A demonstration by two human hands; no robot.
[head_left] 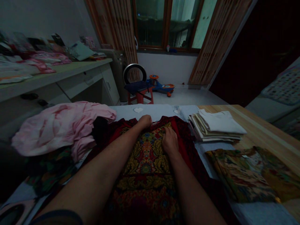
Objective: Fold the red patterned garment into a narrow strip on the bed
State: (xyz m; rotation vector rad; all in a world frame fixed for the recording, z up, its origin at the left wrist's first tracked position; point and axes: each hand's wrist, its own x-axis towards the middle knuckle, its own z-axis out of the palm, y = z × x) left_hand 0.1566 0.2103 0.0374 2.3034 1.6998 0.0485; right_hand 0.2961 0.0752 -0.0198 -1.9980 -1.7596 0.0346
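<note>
A dark red garment (147,162) with a gold and multicoloured pattern lies spread front up on the table, its neckline at the far end. My left hand (145,121) is closed at the left side of the neckline, apparently gripping the fabric; its fingertips are hidden. My right hand (170,140) lies on the patterned front, just below the neckline's right side, fingers stretched out and holding nothing. The lower part of the garment fades into shadow between my forearms.
Left lies a heap of pink cloth (63,125) over dark clothes. On the right are a stack of folded light clothes (217,125) and a folded brown-green patterned top (248,175). Beyond the table (234,109) stand a red stool (140,97) and a blue ride-on toy (161,87).
</note>
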